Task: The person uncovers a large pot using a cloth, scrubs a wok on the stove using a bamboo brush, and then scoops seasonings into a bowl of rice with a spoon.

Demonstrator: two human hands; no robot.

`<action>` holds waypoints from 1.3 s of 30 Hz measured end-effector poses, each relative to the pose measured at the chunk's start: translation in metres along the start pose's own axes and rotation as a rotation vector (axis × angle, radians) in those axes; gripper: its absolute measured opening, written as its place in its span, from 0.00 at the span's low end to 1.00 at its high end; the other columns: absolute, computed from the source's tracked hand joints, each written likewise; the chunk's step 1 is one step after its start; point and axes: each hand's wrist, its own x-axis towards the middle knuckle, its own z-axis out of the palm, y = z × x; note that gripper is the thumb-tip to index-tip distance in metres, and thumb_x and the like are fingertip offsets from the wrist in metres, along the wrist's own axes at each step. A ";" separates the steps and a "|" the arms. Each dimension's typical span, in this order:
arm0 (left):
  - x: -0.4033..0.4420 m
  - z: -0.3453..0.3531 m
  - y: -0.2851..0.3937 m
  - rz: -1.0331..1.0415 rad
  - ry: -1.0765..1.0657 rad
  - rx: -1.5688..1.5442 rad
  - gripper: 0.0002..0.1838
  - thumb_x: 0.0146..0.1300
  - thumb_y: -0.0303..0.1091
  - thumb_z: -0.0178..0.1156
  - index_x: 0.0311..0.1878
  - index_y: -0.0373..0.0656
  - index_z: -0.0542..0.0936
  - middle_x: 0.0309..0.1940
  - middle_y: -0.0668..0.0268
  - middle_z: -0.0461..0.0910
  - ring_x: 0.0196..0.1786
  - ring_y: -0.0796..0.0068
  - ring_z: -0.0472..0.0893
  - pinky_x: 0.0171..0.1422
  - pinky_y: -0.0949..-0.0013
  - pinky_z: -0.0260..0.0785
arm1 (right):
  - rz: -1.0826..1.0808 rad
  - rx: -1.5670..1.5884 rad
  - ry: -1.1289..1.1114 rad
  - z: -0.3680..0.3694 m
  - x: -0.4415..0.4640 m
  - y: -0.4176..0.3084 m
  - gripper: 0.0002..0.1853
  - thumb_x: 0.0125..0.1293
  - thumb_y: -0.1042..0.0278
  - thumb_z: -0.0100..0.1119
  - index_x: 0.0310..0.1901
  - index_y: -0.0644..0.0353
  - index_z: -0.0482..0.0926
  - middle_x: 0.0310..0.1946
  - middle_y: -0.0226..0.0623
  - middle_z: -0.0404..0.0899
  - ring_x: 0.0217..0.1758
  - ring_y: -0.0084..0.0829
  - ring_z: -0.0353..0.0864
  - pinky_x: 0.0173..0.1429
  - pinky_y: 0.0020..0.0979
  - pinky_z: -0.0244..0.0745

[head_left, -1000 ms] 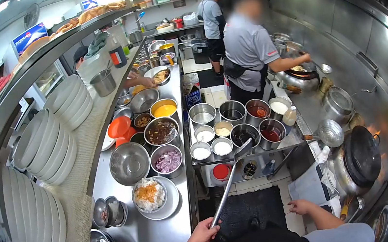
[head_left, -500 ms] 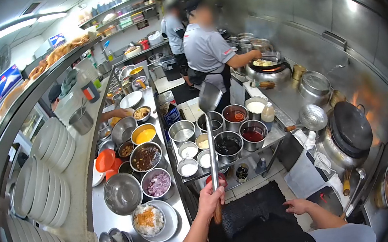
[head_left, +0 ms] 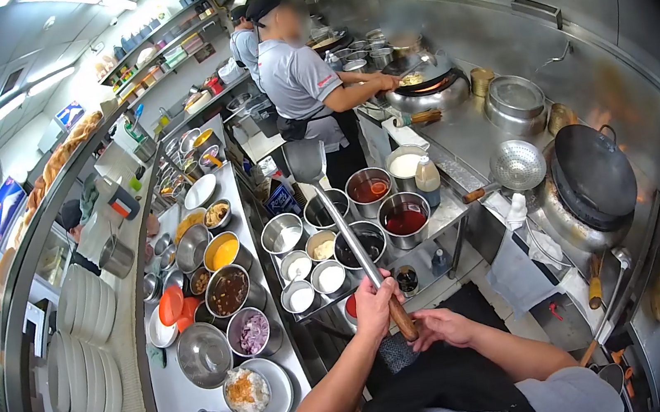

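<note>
"What's nearest?"

"The right hand is hovering, loosely open, by the wooden handle; I can't tell whether it's touching."

"And the left hand?"

"It's gripping the spatula farther up, closer to the blade."

"Which way is it pointing?"

"Its long axis is slanting forward and leftward, away from the body, the blade raised."

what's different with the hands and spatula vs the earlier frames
The spatula has swung up from over the sauce pots, its blade now raised; the left hand still grips it. The right hand moved inward to the wooden handle end; contact is unclear. The rice bowl stayed on its plate.
</note>
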 end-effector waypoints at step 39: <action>-0.003 -0.326 0.376 1.082 1.091 0.828 0.15 0.69 0.29 0.55 0.57 0.36 0.74 0.40 0.63 0.79 0.43 0.74 0.76 0.53 0.69 0.69 | 0.202 -0.464 0.182 0.011 0.459 -0.094 0.23 0.64 0.77 0.54 0.61 0.60 0.65 0.22 0.30 0.67 0.15 0.22 0.67 0.19 0.27 0.63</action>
